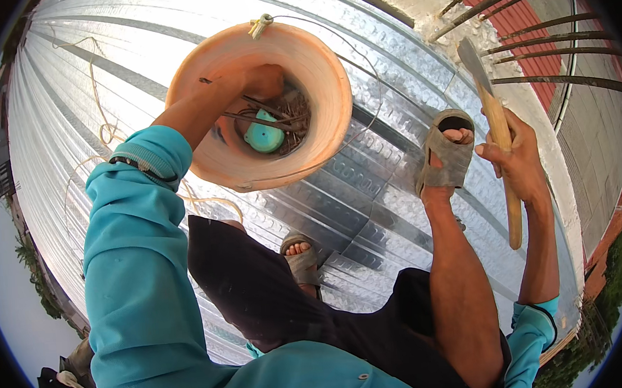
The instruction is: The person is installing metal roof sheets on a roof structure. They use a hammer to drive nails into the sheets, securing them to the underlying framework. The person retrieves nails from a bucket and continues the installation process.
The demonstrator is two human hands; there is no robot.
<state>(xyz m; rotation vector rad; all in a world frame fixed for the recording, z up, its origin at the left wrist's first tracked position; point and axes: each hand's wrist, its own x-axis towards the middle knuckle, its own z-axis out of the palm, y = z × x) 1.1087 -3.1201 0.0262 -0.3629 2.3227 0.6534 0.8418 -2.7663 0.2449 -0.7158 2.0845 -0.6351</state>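
My left hand reaches into an orange bucket and looks curled closed near its inner wall. What its fingers hold, if anything, is hidden. Below the hand, a rounded turquoise case lies under thin dark rods, among small brown pieces too jumbled to identify. A thin wire handle arcs over the bucket's right side. Off to the right, my right hand is wrapped around the light wooden handle of a tool. Its flat grey metal blade points upward, away from me.
Ribbed shiny metal sheeting spreads beneath the bucket and my sandaled feet. Several dark bars jut in at the upper right, beside a rough concrete edge. Loose cord lies to the left.
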